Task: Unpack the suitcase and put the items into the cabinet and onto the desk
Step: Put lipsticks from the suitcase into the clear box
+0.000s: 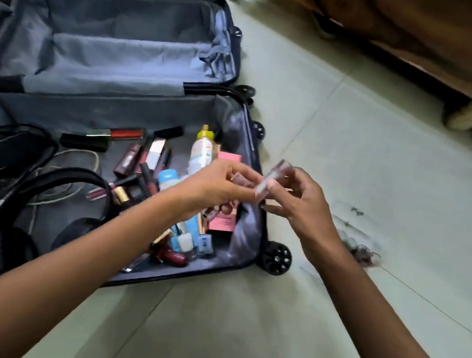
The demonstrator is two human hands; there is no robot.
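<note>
A dark blue suitcase [249,250] lies open on the tiled floor, its grey-lined far half bare. The near half holds several cosmetics: lipstick tubes, a white spray bottle [201,152], a pink box [222,221], small blue-and-white bottles, plus black cables and headphones [16,178] at the left. Above the suitcase's right edge, my left hand [212,187] and my right hand [300,206] both pinch a small clear tube [271,180], blurred by motion.
A wooden piece of furniture [429,45] with pale turned legs stands at the upper right. A small clear plastic pouch with dark bits [361,251] lies on the floor right of the suitcase. A suitcase wheel [276,259] sticks out near my right forearm.
</note>
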